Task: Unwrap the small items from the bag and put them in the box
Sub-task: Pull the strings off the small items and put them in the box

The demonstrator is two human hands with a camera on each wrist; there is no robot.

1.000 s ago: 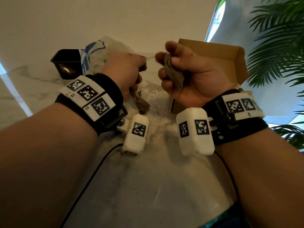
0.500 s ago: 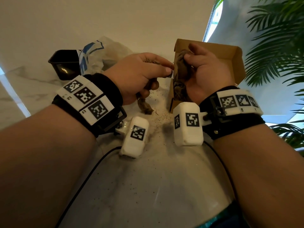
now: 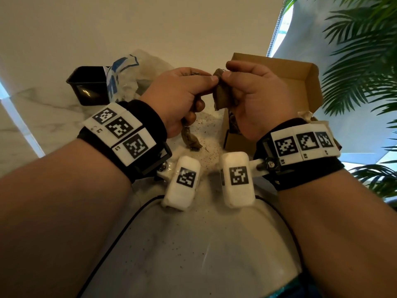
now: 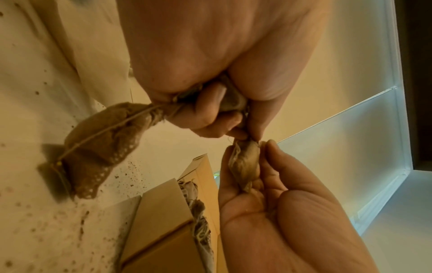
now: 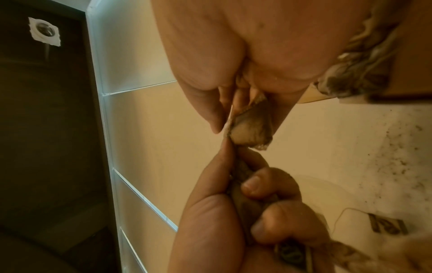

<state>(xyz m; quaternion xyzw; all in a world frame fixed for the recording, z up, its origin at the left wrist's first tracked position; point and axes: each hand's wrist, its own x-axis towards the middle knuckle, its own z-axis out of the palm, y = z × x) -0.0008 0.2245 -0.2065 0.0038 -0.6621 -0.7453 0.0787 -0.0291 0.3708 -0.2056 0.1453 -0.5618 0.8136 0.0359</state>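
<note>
My right hand (image 3: 247, 89) holds a small brown sachet (image 3: 222, 95) upright in its curled fingers, just in front of the open cardboard box (image 3: 300, 82). My left hand (image 3: 187, 91) grips a bunch of brown sachets, and its thumb and forefinger pinch the top of that sachet (image 4: 245, 162). One lace-edged sachet (image 4: 100, 140) hangs on a string below the left hand (image 4: 210, 110). In the right wrist view the pinched sachet (image 5: 250, 129) sits between both hands. Several unwrapped pieces (image 4: 198, 212) lie inside the box (image 4: 158, 212). The white and blue plastic bag (image 3: 126, 76) lies behind the left hand.
A black square tub (image 3: 88, 87) stands at the back left beside the bag. Dark crumbs (image 3: 206, 134) are scattered over the marble top below the hands. A paper tag (image 5: 388, 225) lies on the table. Palm leaves (image 3: 365, 61) hang to the right of the box.
My right hand has come back from the box opening to the left hand with a brown sachet in it. The left thumb and forefinger now pinch its top.
</note>
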